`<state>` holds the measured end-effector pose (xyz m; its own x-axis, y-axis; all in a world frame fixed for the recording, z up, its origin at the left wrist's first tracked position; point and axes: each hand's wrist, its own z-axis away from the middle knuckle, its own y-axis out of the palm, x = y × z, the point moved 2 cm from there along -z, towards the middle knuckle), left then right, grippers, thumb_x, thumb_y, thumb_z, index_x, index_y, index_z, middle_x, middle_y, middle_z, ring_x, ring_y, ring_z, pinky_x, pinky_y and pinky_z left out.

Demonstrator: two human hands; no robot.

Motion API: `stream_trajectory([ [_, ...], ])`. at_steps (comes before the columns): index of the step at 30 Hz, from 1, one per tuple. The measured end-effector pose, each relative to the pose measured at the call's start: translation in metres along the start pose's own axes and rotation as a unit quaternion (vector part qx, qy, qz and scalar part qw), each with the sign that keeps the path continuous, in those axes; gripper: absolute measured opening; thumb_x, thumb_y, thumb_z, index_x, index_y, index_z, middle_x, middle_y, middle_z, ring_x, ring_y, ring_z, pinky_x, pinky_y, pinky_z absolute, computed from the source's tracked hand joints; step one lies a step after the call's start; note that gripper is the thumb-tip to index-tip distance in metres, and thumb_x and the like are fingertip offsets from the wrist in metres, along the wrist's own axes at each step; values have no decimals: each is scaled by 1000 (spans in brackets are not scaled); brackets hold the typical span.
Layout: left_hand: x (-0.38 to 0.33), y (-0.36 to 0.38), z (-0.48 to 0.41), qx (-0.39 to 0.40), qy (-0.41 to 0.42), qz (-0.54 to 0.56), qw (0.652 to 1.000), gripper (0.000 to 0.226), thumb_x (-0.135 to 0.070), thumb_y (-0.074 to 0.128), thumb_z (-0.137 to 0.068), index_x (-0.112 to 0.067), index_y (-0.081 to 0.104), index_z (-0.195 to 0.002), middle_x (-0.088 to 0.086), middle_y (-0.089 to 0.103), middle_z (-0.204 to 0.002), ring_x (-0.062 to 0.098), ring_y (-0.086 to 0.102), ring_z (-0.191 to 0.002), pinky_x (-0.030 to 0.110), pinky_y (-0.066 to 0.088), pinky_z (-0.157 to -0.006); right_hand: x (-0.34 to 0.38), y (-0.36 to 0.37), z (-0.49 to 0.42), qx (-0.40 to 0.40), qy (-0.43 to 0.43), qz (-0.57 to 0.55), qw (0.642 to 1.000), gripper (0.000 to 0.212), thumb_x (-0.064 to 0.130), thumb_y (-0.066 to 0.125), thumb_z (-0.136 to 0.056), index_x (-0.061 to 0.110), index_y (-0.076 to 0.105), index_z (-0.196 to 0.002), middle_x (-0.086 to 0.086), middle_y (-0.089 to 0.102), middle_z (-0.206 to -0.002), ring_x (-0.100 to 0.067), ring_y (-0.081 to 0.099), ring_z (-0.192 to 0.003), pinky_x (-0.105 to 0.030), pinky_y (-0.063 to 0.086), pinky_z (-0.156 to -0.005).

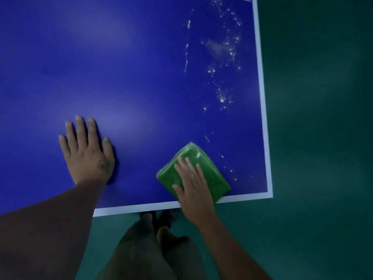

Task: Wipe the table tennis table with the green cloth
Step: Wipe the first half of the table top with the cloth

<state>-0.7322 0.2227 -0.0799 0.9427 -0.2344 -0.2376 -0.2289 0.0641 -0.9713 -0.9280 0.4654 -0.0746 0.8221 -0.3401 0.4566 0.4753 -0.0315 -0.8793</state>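
The green cloth [190, 170], folded into a thick pad, lies at the near right corner of the blue surface [141, 67], just inside its white edge line. The right hand [192, 183] presses it flat with straight fingers, likely for even wiping pressure. Far right, white specks [222, 47] await wiping. The left hand [86, 152] rests spread flat, seemingly bracing the person.

smooth dark green floor [323, 138]; dim, soft light
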Motion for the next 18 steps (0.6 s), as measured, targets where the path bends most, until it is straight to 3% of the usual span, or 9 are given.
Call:
stream_trajectory([
  [2, -23, 3, -1, 1, -66, -3, 998, 81, -54, 34, -108, -1, 25, -169, 24, 15, -178, 46, 9, -165, 64, 3, -133, -25, -16, 11, 38, -24, 25, 999, 67, 39, 50, -113, 19, 25, -171, 10, 10, -183, -15, 10, -169, -41, 4, -138],
  [5, -76, 8, -4, 27, -134, -11, 991, 84, -56, 29, -111, 4, 16, -169, 33, 6, -176, 54, 4, -163, 68, 3, -131, -72, -45, 9, 70, -55, 84, 992, 68, 38, 49, -112, 20, 24, -172, 10, 9, -183, -16, 9, -169, -45, 8, -138],
  [9, -118, 29, 14, 45, -36, -25, 998, 81, -59, 21, -114, -2, 8, -172, 30, -1, -177, 51, -2, -164, 70, 0, -131, -93, -63, -6, 22, -43, 68, 997, 49, 32, 50, -112, 18, 46, -159, 5, 24, -180, -19, 19, -167, -50, 18, -136],
  [12, -118, 36, 15, 31, -21, -22, 999, 81, -60, 25, -113, -8, 12, -173, 24, 1, -179, 45, -1, -166, 68, 3, -132, -64, -46, -4, -120, 106, 53, 986, 47, 38, 54, -110, 14, 55, -150, -8, 34, -175, -23, 27, -164, -44, 20, -135],
  [16, -118, 38, 13, 24, -29, -18, 999, 81, -61, 28, -111, -10, 16, -172, 21, 4, -180, 42, 0, -167, 66, 4, -132, -25, -23, 6, -234, 411, -34, 880, 73, 55, 47, -108, 18, 32, -169, -7, 14, -182, -29, 17, -167, -61, 20, -133],
  [18, -118, 39, 13, 17, -31, -21, 999, 80, -61, 28, -111, -11, 17, -172, 21, 6, -180, 43, 1, -167, 65, 4, -133, -25, -21, 0, -231, 485, -54, 842, 86, 63, 40, -107, 11, 20, -172, -8, 6, -183, -30, 10, -169, -62, 16, -134],
])
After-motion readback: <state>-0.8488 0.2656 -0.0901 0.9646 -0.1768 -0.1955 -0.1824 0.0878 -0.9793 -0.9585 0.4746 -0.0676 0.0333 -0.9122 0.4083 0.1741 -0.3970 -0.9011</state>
